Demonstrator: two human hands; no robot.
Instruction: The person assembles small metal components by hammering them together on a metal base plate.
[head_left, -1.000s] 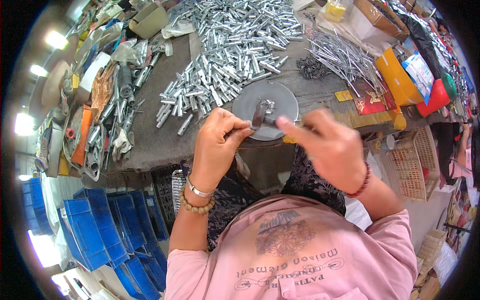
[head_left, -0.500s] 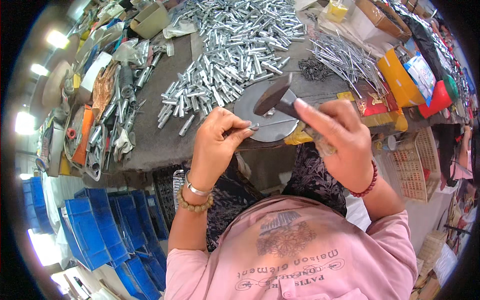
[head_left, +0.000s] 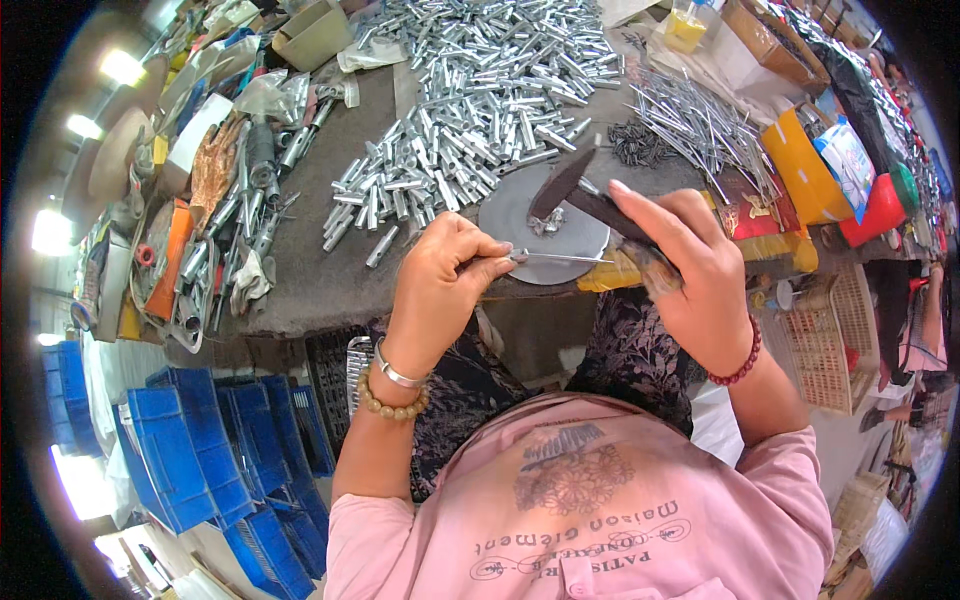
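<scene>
Between thumb and forefinger, my left hand (head_left: pixel 452 265) pinches one end of a thin metal rod (head_left: pixel 568 259), which points right over the front part of a round grey metal plate (head_left: pixel 500 215). My right hand (head_left: pixel 690 255) is wrapped round the handle of a hammer (head_left: pixel 562 185). The hammer's dark head is held above the plate, near a few small shiny metal pieces (head_left: pixel 545 222) at its middle. Behind the plate spreads a large heap of short silver metal tubes (head_left: pixel 500 90).
Right of the heap lie thin metal rods (head_left: pixel 700 120) and a pile of small dark parts (head_left: pixel 640 145). A yellow box (head_left: pixel 805 170) and a red container (head_left: pixel 875 212) stand farther right. Tools (head_left: pixel 255 180) crowd the left side. Blue crates (head_left: pixel 185 445) are stacked below left.
The hammer's head has swung to a different angle and the rod shows more fully over the plate. The whole view has shifted slightly. Both hands keep their grip.
</scene>
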